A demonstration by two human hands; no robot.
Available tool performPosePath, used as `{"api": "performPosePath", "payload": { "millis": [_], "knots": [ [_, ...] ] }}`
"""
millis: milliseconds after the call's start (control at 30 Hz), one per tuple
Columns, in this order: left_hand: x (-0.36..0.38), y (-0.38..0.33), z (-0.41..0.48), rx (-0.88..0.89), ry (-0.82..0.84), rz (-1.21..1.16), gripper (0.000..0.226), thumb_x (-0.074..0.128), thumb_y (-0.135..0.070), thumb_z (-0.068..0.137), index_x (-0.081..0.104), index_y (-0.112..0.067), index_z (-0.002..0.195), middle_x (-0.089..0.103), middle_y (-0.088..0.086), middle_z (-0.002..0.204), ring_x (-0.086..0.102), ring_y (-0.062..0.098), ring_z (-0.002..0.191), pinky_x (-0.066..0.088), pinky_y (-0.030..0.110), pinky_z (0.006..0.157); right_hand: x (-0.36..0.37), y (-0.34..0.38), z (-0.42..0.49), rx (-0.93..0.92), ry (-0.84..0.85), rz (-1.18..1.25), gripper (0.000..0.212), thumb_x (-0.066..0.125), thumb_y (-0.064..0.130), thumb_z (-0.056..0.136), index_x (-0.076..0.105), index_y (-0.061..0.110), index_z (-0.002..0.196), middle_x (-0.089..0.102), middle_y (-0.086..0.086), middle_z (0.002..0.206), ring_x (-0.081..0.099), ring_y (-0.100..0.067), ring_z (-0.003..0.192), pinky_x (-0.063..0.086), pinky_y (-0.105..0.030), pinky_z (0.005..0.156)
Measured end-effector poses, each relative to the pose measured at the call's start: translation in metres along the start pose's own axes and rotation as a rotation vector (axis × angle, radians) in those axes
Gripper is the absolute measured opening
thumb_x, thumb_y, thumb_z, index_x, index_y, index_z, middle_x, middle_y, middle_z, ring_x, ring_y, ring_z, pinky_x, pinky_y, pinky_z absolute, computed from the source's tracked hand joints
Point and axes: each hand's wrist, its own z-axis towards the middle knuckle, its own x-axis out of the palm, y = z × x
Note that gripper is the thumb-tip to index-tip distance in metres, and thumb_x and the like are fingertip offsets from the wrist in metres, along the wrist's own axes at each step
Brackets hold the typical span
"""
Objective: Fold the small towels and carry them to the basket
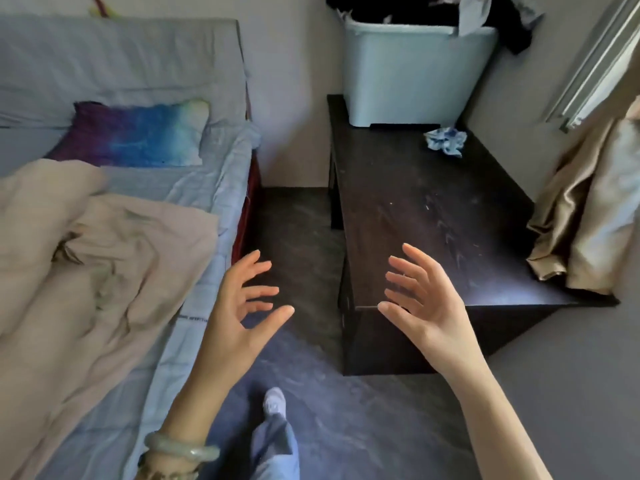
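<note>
Head view. Both my hands are empty: my left hand [239,303] and my right hand [420,299] hang in front of me, palms turned toward each other, fingers spread wide, touching nothing. The left is over the gap between the bed [194,216] and the dark table [429,216]; the right is over the table's near corner.

The one small towel I can identify is the crumpled white-and-blue cloth [446,140] at the far end of the table, just beside the foot of the pale blue basket [415,74]. It lies well apart from both hands, forward and to the right of them. The basket stands on the table's far end, with dark clothes heaped in it.

Judgement: I am between steps, nothing is folded in hand, and the reach for the towel has not begun. The next move calls for stepping forward, taking the cloth, and spreading it flat on the bare tabletop before folding; the carry to the basket will be short
</note>
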Motion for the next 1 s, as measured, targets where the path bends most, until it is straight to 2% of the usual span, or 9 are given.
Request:
{"api": "performPosePath", "payload": {
  "millis": [100, 167, 300, 467, 533, 700, 1000],
  "knots": [
    [-0.016, 0.025, 0.062, 0.005, -0.028, 0.001, 0.066, 0.074, -0.037, 0.063, 0.046, -0.059, 0.119, 0.057, -0.026, 0.119, 0.065, 0.011, 0.098, 0.051, 0.017, 0.079, 0.023, -0.009, 0.067, -0.018, 0.01, 0.004, 0.072, 0.072, 0.006, 0.076, 0.04, 0.034, 0.135, 0.055, 0.009, 0.13, 0.057, -0.007, 0.117, 0.05, -0.031, 0.097],
    [-0.028, 0.042, 0.109, -0.001, -0.022, 0.0, 0.067, 0.074, -0.038, 0.062, 0.046, -0.053, 0.122, 0.057, -0.024, 0.121, 0.065, 0.011, 0.099, 0.051, 0.017, 0.08, 0.04, -0.012, 0.113, -0.026, -0.008, 0.022, 0.072, 0.072, 0.005, 0.076, 0.04, 0.033, 0.135, 0.056, 0.01, 0.129, 0.057, -0.007, 0.117, 0.051, -0.03, 0.096],
    [-0.045, 0.065, 0.2, -0.004, 0.06, 0.021, 0.072, 0.072, -0.039, 0.064, 0.043, -0.037, 0.129, 0.055, -0.025, 0.123, 0.064, 0.011, 0.101, 0.05, 0.015, 0.08, 0.072, -0.015, 0.2, -0.032, -0.033, 0.063, 0.074, 0.072, 0.003, 0.076, 0.041, 0.039, 0.131, 0.056, 0.011, 0.129, 0.057, -0.008, 0.117, 0.051, -0.027, 0.094],
    [-0.054, 0.093, 0.302, 0.016, 0.156, 0.04, 0.07, 0.072, -0.038, 0.067, 0.044, -0.038, 0.13, 0.054, -0.024, 0.125, 0.064, 0.012, 0.101, 0.051, 0.018, 0.082, 0.098, -0.016, 0.289, -0.028, -0.071, 0.086, 0.074, 0.072, 0.0, 0.077, 0.041, 0.035, 0.134, 0.056, 0.008, 0.13, 0.057, -0.008, 0.117, 0.051, -0.025, 0.094],
    [-0.054, 0.103, 0.339, 0.026, 0.177, 0.03, 0.069, 0.072, -0.039, 0.067, 0.044, -0.043, 0.129, 0.054, -0.024, 0.125, 0.064, 0.012, 0.102, 0.052, 0.02, 0.083, 0.102, -0.018, 0.322, -0.024, -0.105, 0.085, 0.074, 0.071, -0.002, 0.077, 0.041, 0.031, 0.135, 0.056, 0.006, 0.131, 0.057, -0.009, 0.117, 0.051, -0.025, 0.093],
    [-0.043, 0.124, 0.417, 0.056, 0.218, 0.012, 0.067, 0.072, -0.039, 0.068, 0.044, -0.05, 0.127, 0.054, -0.023, 0.125, 0.064, 0.013, 0.102, 0.052, 0.021, 0.083, 0.103, -0.026, 0.391, -0.021, -0.129, 0.06, 0.073, 0.072, 0.004, 0.076, 0.041, 0.034, 0.135, 0.055, 0.008, 0.131, 0.057, -0.008, 0.118, 0.051, -0.029, 0.095],
    [0.019, 0.156, 0.596, 0.141, 0.351, 0.026, 0.072, 0.072, -0.039, 0.07, 0.041, -0.035, 0.135, 0.054, -0.02, 0.128, 0.064, 0.015, 0.105, 0.053, 0.027, 0.086, 0.072, -0.052, 0.553, -0.101, -0.276, 0.14, 0.072, 0.07, -0.006, 0.075, 0.044, 0.03, 0.132, 0.057, 0.005, 0.129, 0.057, -0.011, 0.118, 0.051, -0.028, 0.094]
  ]
}}
